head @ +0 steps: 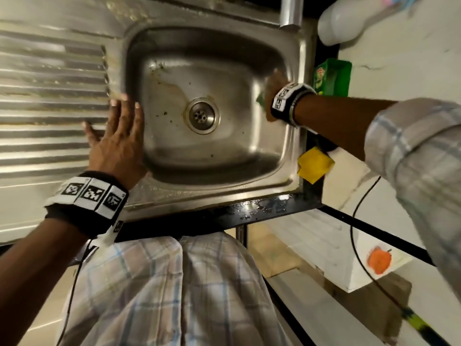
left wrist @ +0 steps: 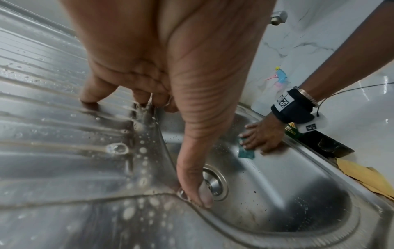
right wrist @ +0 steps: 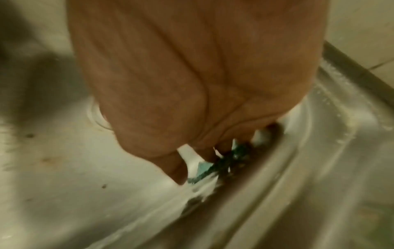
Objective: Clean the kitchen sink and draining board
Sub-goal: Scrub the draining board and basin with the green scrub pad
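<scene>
The steel sink (head: 199, 76) has brown stains and dark specks around its drain (head: 202, 115). The ribbed draining board (head: 50, 96) lies to its left, wet with droplets in the left wrist view (left wrist: 53, 134). My left hand (head: 112, 121) rests flat with spread fingers on the rim between board and basin, thumb over the basin edge (left wrist: 200, 198). My right hand (head: 274, 93) presses a green scrub pad (head: 260, 98) against the basin's right inner wall, fingers (left wrist: 251, 134) laid flat over the pad (left wrist: 246, 152). White foam surrounds the pad (right wrist: 230, 156).
A green soap box (head: 333, 76) and a yellow cloth (head: 314, 164) lie on the dark ledge right of the sink. A white bottle (head: 349, 21) lies at the back right, and the tap (head: 290, 11) stands behind the basin. The black front edge (head: 262, 206) is wet.
</scene>
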Action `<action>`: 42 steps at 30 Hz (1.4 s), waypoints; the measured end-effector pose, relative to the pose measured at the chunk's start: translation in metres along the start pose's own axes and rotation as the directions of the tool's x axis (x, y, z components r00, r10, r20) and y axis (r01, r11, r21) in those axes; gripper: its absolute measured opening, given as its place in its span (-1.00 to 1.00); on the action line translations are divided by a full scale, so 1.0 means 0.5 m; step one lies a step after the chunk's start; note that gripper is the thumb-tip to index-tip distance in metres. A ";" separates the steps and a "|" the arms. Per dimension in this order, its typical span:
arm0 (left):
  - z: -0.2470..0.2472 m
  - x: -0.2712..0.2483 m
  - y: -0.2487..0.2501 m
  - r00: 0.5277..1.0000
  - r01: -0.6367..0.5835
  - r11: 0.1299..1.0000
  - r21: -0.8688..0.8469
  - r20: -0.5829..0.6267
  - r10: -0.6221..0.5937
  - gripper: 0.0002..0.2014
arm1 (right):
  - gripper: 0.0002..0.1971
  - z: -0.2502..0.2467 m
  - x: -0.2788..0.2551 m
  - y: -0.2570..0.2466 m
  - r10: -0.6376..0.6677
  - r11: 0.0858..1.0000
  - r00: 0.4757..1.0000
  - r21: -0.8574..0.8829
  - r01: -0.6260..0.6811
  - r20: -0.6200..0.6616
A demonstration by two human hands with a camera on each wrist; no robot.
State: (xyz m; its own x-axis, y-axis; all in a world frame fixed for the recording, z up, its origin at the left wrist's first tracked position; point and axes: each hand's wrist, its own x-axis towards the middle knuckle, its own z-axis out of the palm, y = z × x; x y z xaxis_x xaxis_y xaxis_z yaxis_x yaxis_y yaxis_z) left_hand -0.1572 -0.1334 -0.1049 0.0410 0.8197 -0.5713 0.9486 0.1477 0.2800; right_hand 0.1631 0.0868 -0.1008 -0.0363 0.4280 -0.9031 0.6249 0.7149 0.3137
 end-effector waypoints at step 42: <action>-0.116 0.074 -0.081 0.989 -0.005 0.993 0.118 0.147 -0.013 0.51 | -0.64 -0.152 0.236 -0.450 0.147 0.659 0.707 0.601 0.452 -0.692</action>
State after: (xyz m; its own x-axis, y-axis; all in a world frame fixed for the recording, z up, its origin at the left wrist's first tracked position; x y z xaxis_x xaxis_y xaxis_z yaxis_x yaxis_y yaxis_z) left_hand -0.2124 -0.0771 -0.0928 0.0748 0.7276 -0.6819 0.9787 0.0776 0.1901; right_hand -0.0413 0.0185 -0.2557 -0.4736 0.7900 -0.3893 0.8644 0.3323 -0.3773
